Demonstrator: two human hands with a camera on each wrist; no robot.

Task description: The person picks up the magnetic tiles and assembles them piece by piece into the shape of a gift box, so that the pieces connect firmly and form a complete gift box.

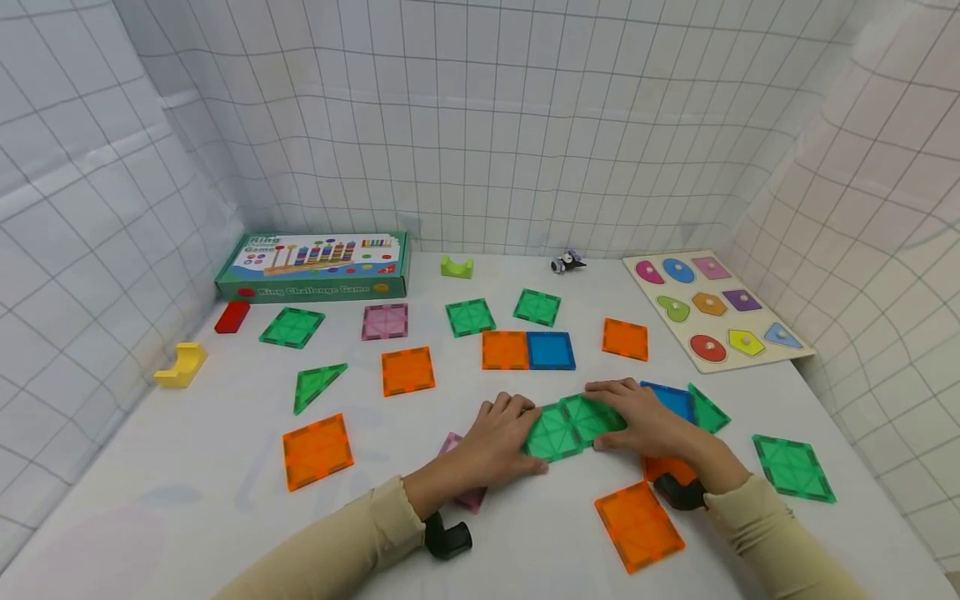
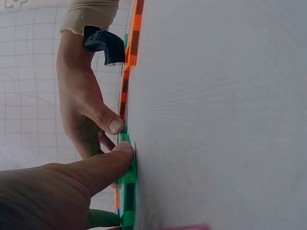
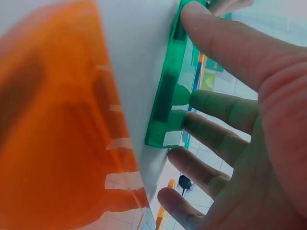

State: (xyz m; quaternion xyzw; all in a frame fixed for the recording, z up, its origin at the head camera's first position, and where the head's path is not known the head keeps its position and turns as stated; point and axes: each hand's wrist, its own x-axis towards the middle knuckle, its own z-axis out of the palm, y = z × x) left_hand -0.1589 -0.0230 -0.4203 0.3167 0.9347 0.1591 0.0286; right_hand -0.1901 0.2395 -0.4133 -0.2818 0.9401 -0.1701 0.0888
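Observation:
Two translucent green square magnetic tiles lie side by side on the white table, their facing edges touching with a slight offset. My left hand point(image 1: 501, 440) holds the left green tile point(image 1: 553, 433), fingers along its left and far side. In the left wrist view its thumb point(image 2: 123, 152) presses the tile's near edge. My right hand point(image 1: 637, 417) grips the right green tile point(image 1: 588, 419). The right wrist view shows that thumb point(image 3: 204, 21) on the near edge and the fingertips at the far side. A pink tile point(image 1: 471, 497) is partly hidden under my left wrist.
Near my right forearm lie an orange tile point(image 1: 639, 527), a blue tile point(image 1: 670, 400), a green triangle point(image 1: 707, 410) and a green square point(image 1: 793, 468). An orange-blue pair point(image 1: 528, 350) sits beyond my hands. A game box point(image 1: 315, 287) and a shape puzzle board point(image 1: 693, 329) stand at the back.

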